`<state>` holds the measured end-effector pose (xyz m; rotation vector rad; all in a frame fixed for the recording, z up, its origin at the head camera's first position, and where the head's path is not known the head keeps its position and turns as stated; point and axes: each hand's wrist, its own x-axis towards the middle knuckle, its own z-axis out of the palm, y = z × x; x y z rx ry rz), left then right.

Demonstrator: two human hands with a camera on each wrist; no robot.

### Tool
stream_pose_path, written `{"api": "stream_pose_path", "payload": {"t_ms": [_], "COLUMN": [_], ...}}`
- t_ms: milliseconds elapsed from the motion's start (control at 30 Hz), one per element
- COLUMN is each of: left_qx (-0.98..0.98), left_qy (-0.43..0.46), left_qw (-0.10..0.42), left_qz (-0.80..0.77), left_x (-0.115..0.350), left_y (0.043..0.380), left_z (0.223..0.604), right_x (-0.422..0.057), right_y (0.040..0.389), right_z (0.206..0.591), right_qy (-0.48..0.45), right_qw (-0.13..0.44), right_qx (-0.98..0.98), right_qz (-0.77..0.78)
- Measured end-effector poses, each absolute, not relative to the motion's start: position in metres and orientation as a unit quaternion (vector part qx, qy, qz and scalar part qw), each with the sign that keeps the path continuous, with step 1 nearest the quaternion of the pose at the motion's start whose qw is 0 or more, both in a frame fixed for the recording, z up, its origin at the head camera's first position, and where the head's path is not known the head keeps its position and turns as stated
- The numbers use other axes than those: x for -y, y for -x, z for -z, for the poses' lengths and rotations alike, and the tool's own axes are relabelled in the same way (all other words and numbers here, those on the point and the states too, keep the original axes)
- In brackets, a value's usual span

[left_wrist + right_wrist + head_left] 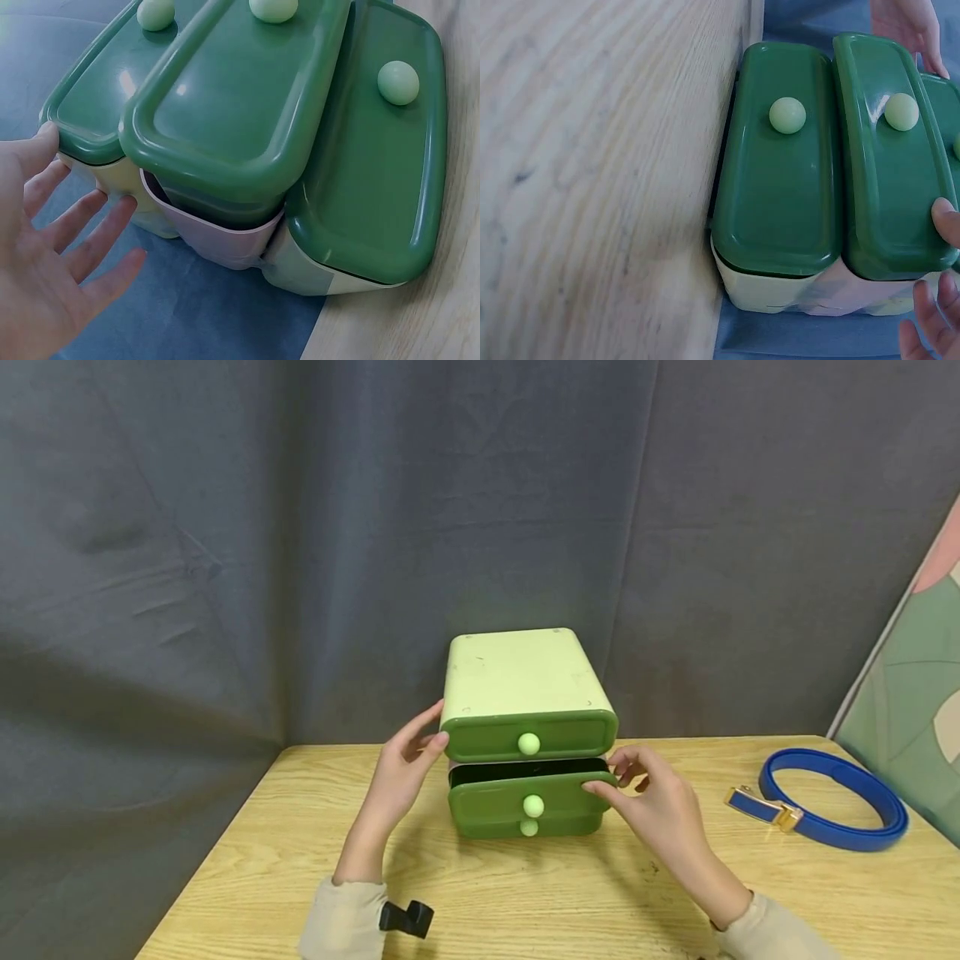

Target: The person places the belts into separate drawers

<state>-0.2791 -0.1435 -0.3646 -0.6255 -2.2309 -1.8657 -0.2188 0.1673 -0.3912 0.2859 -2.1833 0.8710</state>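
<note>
A small three-tier drawer cabinet [525,672] with a pale top, green drawer fronts and round light-green knobs stands on the table. Its middle drawer [491,799] sticks out, showing a dark gap above its front. At the cabinet's left side is my left hand [401,772], thumb at the top drawer's [97,105] front edge, fingers fairly straight along the side. My right hand [660,797] has its thumb on the right end of the middle drawer's front. Its other fingers lie loosely bent by the cabinet's right side. The bottom drawer [780,187] appears pushed in.
A coiled blue belt [851,835] with a gold buckle lies on the wooden table [247,877], right of the cabinet. Grey curtain [465,510] hangs close behind. A patterned panel [918,693] leans along the right edge.
</note>
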Motion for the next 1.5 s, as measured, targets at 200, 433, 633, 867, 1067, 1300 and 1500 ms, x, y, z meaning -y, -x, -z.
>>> {"api": "stream_pose_path", "payload": {"t_ms": [200, 433, 633, 867, 1067, 1300, 1500], "left_qx": [0.754, 0.755, 0.752, 0.750, 0.753, 0.764, 0.771], "left_qy": [0.200, 0.206, 0.217, 0.220, 0.217, 0.214, 0.221], "left_qw": [0.080, 0.086, 0.090, 0.084, 0.080, 0.071, 0.064], "left_qz": [0.621, 0.616, 0.616, 0.618, 0.616, 0.604, 0.595], "left_x": [0.144, 0.144, 0.143, 0.143, 0.142, 0.142, 0.142], "left_y": [0.278, 0.278, 0.278, 0.276, 0.276, 0.275, 0.275], "left_z": [0.365, 0.365, 0.365, 0.365, 0.366, 0.368, 0.369], "right_x": [-0.165, -0.165, -0.167, -0.168, -0.168, -0.168, -0.168], "right_y": [0.226, 0.228, 0.231, 0.233, 0.234, 0.237, 0.240], "right_z": [0.392, 0.393, 0.394, 0.393, 0.393, 0.396, 0.398], "right_qy": [-0.094, -0.076, -0.069, -0.062, -0.053, -0.039, -0.023], "right_qw": [0.359, 0.343, 0.334, 0.316, 0.300, 0.285, 0.274], "right_qx": [0.849, 0.852, 0.853, 0.858, 0.860, 0.863, 0.863], "right_qz": [-0.375, -0.389, -0.395, -0.401, -0.410, -0.416, -0.423]}}
